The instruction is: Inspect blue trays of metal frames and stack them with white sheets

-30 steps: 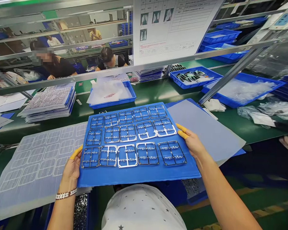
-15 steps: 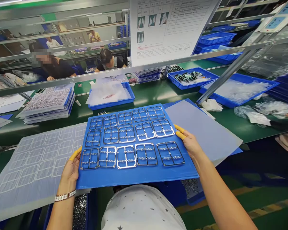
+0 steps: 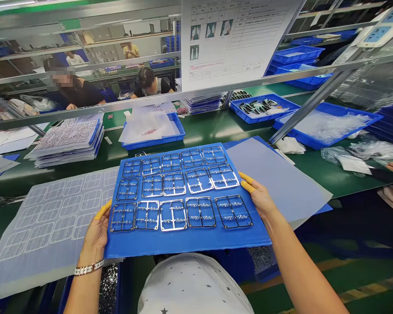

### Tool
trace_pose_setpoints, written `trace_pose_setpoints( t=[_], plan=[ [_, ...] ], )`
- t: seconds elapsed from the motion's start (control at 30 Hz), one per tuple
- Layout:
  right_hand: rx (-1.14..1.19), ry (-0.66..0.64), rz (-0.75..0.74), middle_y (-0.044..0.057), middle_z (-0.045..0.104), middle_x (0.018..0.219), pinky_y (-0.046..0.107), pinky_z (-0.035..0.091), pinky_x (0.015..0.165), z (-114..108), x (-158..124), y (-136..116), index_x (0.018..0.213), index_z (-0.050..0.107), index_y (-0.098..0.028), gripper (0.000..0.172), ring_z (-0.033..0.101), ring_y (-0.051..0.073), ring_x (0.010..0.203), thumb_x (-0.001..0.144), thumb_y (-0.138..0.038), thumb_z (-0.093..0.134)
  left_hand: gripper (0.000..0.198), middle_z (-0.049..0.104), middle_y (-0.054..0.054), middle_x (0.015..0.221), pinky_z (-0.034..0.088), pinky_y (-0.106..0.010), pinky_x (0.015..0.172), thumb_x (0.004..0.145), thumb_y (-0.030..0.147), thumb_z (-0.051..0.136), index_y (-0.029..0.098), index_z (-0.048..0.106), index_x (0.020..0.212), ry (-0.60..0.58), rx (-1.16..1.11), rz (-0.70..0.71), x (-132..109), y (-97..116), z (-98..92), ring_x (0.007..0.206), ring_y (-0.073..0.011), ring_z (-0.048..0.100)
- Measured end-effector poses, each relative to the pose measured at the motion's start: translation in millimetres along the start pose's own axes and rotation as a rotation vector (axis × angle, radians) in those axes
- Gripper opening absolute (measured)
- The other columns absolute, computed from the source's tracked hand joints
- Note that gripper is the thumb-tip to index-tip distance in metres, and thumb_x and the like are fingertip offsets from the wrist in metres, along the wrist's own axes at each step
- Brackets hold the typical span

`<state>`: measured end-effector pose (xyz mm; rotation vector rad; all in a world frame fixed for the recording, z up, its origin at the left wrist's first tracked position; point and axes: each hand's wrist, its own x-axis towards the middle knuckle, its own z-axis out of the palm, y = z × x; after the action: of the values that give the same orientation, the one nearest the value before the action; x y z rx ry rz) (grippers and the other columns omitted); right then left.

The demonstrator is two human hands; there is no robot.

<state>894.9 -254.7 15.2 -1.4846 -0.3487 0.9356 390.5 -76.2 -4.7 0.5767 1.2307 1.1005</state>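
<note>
Left hand (image 3: 96, 229) and right hand (image 3: 262, 198) each gripping a side edge of blue board (image 3: 186, 243), just in front of white shirt (image 3: 196, 283). Metal frames (image 3: 173, 214) in rows on top, seemingly loose: best keep board level, grip even, fingers clear, no jolts.

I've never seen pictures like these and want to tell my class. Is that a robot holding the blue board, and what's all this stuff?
No robot here! These are human hands, with yellow covers on some fingers. Every picture comes from one camera worn on that person's head, looking forward and down. The left hand and right hand hold the blue board by its sides. On it lie three rows of thin, shiny frames. The green bench has a stack of sheets and blue trays.
</note>
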Motion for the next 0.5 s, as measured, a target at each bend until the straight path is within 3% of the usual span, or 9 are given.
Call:
trace_pose_setpoints(
  t=[0.3,0.5],
  plan=[
    [-0.029,0.003,-0.022,0.005,0.078,0.11,0.037,0.065,0.073,-3.4,2.6,5.5,0.129,0.071,-0.03,0.054,0.075,0.028,0.094,0.077,-0.04,0.079,0.031,0.079,-0.006,0.093,0.058,-0.022,0.06,0.076,0.021,0.074,0.017,0.078,0.107,-0.05,0.017,0.038,-0.8,-5.1,-6.3,0.078,-0.0174,0.074],
    [-0.007,0.009,0.0,0.004,0.078,0.11,0.037,0.065,0.071,-3.2,1.7,6.0,0.128,0.071,-0.029,0.055,0.075,0.028,0.092,0.075,-0.039,0.08,0.035,0.079,-0.006,0.096,0.06,-0.023,0.067,0.073,0.022,0.076,0.016,0.078,0.108,-0.046,0.012,0.043,-2.4,-5.2,-5.3,0.083,-0.0183,0.075]
  ],
)
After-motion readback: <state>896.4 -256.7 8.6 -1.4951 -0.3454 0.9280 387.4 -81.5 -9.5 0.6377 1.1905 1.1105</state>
